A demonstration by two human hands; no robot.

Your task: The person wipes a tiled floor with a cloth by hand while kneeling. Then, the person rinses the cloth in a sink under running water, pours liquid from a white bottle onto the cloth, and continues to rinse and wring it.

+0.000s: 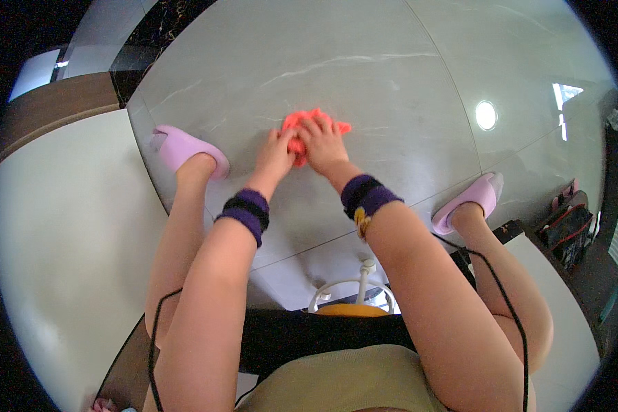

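A bright coral-red cloth (296,119) lies bunched up on the grey tiled floor (384,82), in front of me and between my feet. On its left side my left hand (276,156) is closed, its fingers curled into the folds. My right hand (324,145) presses on the cloth from above and the right, with the fingers bent over it. The two hands are close together, and some of the cloth is hidden under them. Both arms reach forward, with a dark purple and black band (246,214) on the left wrist and a similar band (368,198) on the right.
My feet in pink slippers (189,150) stand wide apart. A white cabinet panel (62,226) flanks me on the left. Behind me is a stool with a white ring base (364,280). Shoes (567,223) sit by the right wall. Black cables hang beside both arms.
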